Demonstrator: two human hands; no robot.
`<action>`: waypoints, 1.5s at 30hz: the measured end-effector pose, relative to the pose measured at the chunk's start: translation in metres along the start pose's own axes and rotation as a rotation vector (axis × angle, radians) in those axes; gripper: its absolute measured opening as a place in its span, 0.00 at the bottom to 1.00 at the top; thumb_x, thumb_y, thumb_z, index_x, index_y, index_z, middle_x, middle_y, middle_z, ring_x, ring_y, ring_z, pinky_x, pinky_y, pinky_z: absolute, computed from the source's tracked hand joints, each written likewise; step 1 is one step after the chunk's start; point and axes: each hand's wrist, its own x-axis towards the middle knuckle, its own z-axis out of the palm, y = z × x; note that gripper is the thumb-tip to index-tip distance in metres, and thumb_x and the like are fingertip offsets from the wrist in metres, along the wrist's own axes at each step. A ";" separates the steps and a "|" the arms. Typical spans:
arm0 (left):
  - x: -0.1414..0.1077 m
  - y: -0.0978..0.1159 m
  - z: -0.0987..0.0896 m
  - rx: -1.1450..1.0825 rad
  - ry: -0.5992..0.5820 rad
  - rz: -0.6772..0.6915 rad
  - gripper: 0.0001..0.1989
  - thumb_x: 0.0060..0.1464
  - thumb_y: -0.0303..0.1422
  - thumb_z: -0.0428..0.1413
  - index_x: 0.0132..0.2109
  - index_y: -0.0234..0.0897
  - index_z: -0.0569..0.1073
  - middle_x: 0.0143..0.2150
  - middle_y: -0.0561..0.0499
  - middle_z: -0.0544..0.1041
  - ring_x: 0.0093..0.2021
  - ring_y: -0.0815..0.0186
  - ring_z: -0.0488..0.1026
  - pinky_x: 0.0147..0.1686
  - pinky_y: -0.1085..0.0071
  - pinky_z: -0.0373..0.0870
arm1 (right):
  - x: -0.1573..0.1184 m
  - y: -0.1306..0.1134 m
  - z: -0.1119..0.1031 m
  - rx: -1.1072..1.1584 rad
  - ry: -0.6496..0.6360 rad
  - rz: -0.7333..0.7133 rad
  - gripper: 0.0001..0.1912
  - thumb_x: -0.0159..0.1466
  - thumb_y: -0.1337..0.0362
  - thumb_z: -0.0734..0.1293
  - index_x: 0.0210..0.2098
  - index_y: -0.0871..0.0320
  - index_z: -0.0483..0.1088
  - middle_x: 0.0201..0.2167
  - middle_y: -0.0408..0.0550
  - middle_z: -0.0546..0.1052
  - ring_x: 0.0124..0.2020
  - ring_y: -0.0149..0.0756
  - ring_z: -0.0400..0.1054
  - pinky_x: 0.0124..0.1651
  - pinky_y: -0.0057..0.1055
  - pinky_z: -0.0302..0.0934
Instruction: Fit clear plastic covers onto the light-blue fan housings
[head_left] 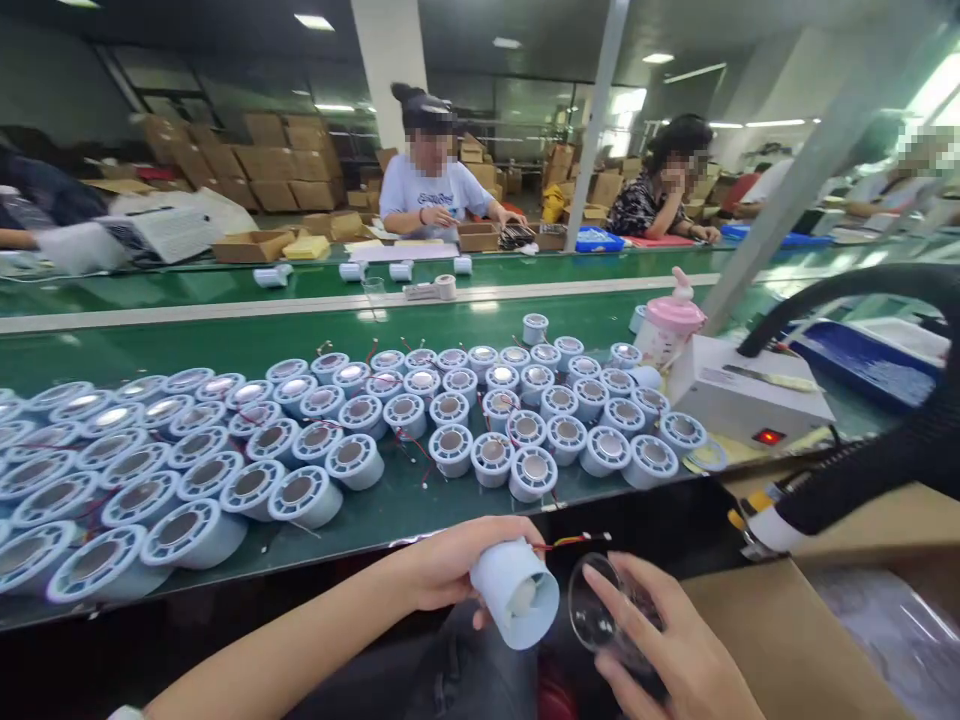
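My left hand point(450, 560) is wrapped round a light-blue plastic cylinder housing point(510, 605), tilted so its open end faces my right side. Something whitish shows inside, and red and yellow wires with a small white connector stick out from its upper edge. Just to the right, my right hand point(667, 630) grips a clear round plastic cup point(592, 600) between thumb and fingers. A narrow gap separates the cup's rim from the housing. Beyond both hands, many similar blue housings point(352, 460) stand in rows on the green bench, round metal discs on their tops.
At the right stand a grey box with a lit red switch point(750, 390), a black flexible hose point(885, 450) and a pink-lidded cup point(667, 330). A cardboard box point(810, 620) with clear plastic pieces sits below. Co-workers point(435, 190) sit across the green bench point(187, 335).
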 end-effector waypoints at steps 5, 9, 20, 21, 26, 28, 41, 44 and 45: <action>0.020 0.008 0.029 0.670 -0.115 0.260 0.11 0.56 0.38 0.54 0.38 0.36 0.75 0.35 0.51 0.72 0.34 0.68 0.68 0.32 0.74 0.67 | 0.020 -0.010 -0.007 -0.217 0.023 0.139 0.20 0.61 0.71 0.62 0.52 0.52 0.72 0.58 0.62 0.62 0.52 0.61 0.63 0.43 0.55 0.68; 0.024 0.006 0.035 0.890 0.027 0.502 0.11 0.57 0.39 0.55 0.44 0.38 0.75 0.42 0.49 0.72 0.44 0.63 0.69 0.46 0.68 0.65 | 0.011 -0.011 -0.017 0.132 -0.143 0.384 0.05 0.58 0.71 0.66 0.32 0.55 0.72 0.55 0.54 0.64 0.53 0.52 0.62 0.50 0.48 0.65; 0.046 -0.021 0.023 0.813 -0.115 0.654 0.36 0.36 0.45 0.69 0.55 0.47 0.72 0.55 0.43 0.67 0.55 0.53 0.67 0.56 0.57 0.64 | 0.003 -0.007 -0.022 0.747 0.059 0.681 0.19 0.63 0.55 0.66 0.21 0.58 0.70 0.41 0.52 0.70 0.43 0.42 0.67 0.39 0.32 0.65; 0.045 -0.020 0.025 0.780 -0.159 0.639 0.36 0.38 0.43 0.69 0.57 0.48 0.71 0.56 0.44 0.68 0.55 0.53 0.67 0.56 0.58 0.64 | 0.003 -0.004 -0.022 0.830 0.081 0.718 0.19 0.62 0.54 0.68 0.20 0.59 0.70 0.41 0.52 0.71 0.43 0.43 0.68 0.38 0.33 0.66; 0.038 -0.018 0.036 0.481 -0.200 0.449 0.33 0.46 0.34 0.65 0.60 0.45 0.66 0.56 0.44 0.70 0.52 0.57 0.70 0.48 0.65 0.70 | -0.001 0.002 -0.027 1.030 0.108 0.717 0.12 0.58 0.54 0.72 0.27 0.56 0.78 0.49 0.53 0.75 0.50 0.49 0.69 0.45 0.39 0.70; 0.038 -0.019 0.037 0.317 -0.210 0.357 0.33 0.46 0.33 0.66 0.60 0.43 0.65 0.57 0.44 0.69 0.51 0.59 0.71 0.48 0.65 0.71 | -0.005 -0.001 -0.029 0.857 0.061 0.582 0.10 0.55 0.59 0.75 0.37 0.51 0.79 0.54 0.51 0.73 0.57 0.50 0.65 0.55 0.43 0.65; 0.023 -0.013 0.043 0.379 -0.240 0.413 0.39 0.43 0.31 0.68 0.63 0.46 0.64 0.61 0.44 0.67 0.58 0.55 0.68 0.54 0.62 0.68 | -0.018 -0.012 -0.040 0.870 -0.081 0.589 0.19 0.62 0.61 0.71 0.52 0.47 0.68 0.54 0.46 0.70 0.54 0.42 0.67 0.53 0.34 0.67; 0.021 -0.013 0.042 0.412 -0.236 0.455 0.39 0.43 0.30 0.68 0.62 0.47 0.65 0.62 0.45 0.66 0.59 0.56 0.67 0.55 0.63 0.68 | -0.018 -0.011 -0.040 0.953 -0.085 0.610 0.18 0.63 0.59 0.70 0.52 0.47 0.67 0.53 0.46 0.69 0.50 0.41 0.68 0.52 0.35 0.67; 0.021 -0.013 0.042 0.422 -0.238 0.463 0.39 0.43 0.30 0.68 0.62 0.47 0.65 0.62 0.45 0.66 0.59 0.56 0.67 0.55 0.63 0.69 | -0.018 -0.011 -0.039 0.975 -0.083 0.615 0.18 0.63 0.58 0.70 0.52 0.47 0.67 0.53 0.47 0.69 0.50 0.41 0.68 0.51 0.36 0.67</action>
